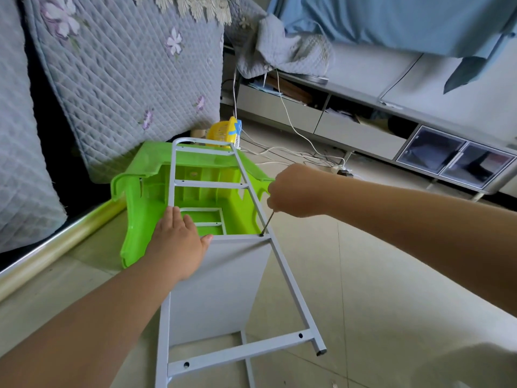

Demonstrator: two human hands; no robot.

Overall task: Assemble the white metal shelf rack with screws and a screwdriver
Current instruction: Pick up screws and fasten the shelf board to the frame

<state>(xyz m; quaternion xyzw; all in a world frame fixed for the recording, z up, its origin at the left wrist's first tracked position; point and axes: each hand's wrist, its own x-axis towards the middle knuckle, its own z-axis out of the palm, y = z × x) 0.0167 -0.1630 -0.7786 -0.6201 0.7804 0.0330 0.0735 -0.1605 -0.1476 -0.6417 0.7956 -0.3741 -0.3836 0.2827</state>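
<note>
The white metal rack frame [291,284], shaped like a ladder, lies tilted across a green plastic stool [151,163]. A flat white shelf panel [218,287] stands under its middle rung. My left hand [179,245] rests flat with straight fingers on the panel's top edge and the frame's left rail. My right hand [293,191] grips the handle of a screwdriver [268,224]. Its thin shaft points down into a screw hole at the right end of the panel's top edge. The handle is hidden inside my fist.
A quilted sofa cushion [126,71] leans at the left behind the stool. A yellow basket [223,131] and white cables [293,152] lie on the tiled floor beyond. A low grey TV cabinet [363,130] runs along the right.
</note>
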